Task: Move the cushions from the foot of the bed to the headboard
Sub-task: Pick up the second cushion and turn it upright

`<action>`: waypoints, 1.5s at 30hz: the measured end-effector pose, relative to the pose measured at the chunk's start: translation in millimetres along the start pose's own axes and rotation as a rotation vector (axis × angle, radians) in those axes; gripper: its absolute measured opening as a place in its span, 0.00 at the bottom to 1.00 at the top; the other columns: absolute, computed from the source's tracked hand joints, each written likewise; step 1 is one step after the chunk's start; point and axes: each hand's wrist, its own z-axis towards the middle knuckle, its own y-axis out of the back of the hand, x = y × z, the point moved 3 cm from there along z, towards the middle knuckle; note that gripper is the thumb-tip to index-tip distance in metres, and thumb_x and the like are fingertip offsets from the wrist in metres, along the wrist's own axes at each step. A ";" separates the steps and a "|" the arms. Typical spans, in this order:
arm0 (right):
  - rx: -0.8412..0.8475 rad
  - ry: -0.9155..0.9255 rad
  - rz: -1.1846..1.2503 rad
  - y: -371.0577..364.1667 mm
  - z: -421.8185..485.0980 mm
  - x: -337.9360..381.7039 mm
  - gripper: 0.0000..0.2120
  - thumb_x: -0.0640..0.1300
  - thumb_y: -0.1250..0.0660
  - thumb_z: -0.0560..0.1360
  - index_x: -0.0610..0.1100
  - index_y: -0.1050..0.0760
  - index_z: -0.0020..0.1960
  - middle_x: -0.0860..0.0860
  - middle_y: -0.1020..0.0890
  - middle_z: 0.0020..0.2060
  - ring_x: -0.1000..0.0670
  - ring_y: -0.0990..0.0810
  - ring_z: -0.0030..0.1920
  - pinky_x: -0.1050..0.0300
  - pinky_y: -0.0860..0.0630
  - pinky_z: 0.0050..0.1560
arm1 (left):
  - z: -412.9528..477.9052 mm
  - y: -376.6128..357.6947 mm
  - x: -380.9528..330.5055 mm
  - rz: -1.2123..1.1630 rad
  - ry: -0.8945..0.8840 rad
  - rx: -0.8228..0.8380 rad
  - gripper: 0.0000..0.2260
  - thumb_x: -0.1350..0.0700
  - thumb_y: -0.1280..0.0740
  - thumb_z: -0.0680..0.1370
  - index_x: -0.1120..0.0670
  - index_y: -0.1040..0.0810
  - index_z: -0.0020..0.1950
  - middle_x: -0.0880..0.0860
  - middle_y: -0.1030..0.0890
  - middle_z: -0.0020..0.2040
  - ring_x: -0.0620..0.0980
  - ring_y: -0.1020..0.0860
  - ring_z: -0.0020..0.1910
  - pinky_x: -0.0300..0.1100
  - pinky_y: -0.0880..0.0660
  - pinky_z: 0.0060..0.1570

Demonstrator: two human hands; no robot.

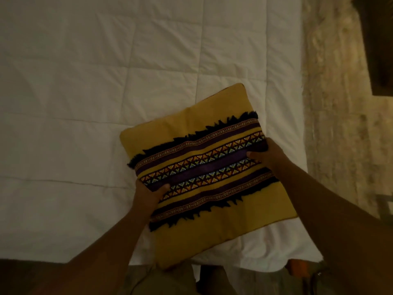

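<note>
Lower centre of the frame, over the near edge of the bed (102,81): the yellow cushion (191,124), held between my hands. My left hand (148,194) grips its lower-left edge and my right hand (269,156) its right edge, thumbs on top, both equally near. The woven band, its long axis, runs from lower left to upper right between them. One corner points up-frame. The headboard is not in view, so I cannot tell the direction of the carry.

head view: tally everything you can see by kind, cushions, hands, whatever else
cushion: 1
hands: 2, left hand and right hand, each gripping a side of the cushion
bed: 1
rug: 1
total: 5
</note>
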 end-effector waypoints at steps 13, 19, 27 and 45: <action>0.169 0.205 -0.445 -36.1 84.8 78.5 0.32 0.45 0.23 0.71 0.45 0.31 0.71 0.42 0.26 0.68 0.40 0.27 0.67 0.51 0.30 0.59 | -32.4 -72.1 71.8 -0.308 0.427 -0.091 0.47 0.46 0.21 0.67 0.60 0.40 0.78 0.60 0.29 0.72 0.60 0.27 0.68 0.59 0.28 0.68; 0.124 0.221 -0.546 -52.5 115.9 51.7 0.36 0.52 0.24 0.72 0.47 0.35 0.74 0.41 0.28 0.68 0.38 0.28 0.67 0.44 0.29 0.63 | -10.5 -87.8 93.7 -0.181 0.334 -0.107 0.46 0.44 0.24 0.69 0.61 0.42 0.79 0.60 0.31 0.74 0.58 0.30 0.71 0.55 0.33 0.73; -0.048 0.251 -0.485 -53.1 98.0 43.1 0.35 0.56 0.28 0.74 0.45 0.35 0.75 0.41 0.27 0.68 0.38 0.28 0.67 0.41 0.29 0.66 | -10.3 -75.1 94.6 -0.160 0.222 -0.103 0.50 0.44 0.23 0.66 0.56 0.45 0.80 0.56 0.34 0.76 0.55 0.32 0.74 0.54 0.37 0.76; -0.320 -0.134 -0.063 -58.8 -64.1 -77.6 0.41 0.58 0.31 0.76 0.42 0.45 0.80 0.43 0.39 0.78 0.41 0.38 0.77 0.42 0.36 0.73 | 76.9 30.9 -74.9 0.511 -0.221 -0.036 0.54 0.38 0.25 0.68 0.55 0.54 0.81 0.61 0.45 0.80 0.61 0.41 0.78 0.61 0.36 0.72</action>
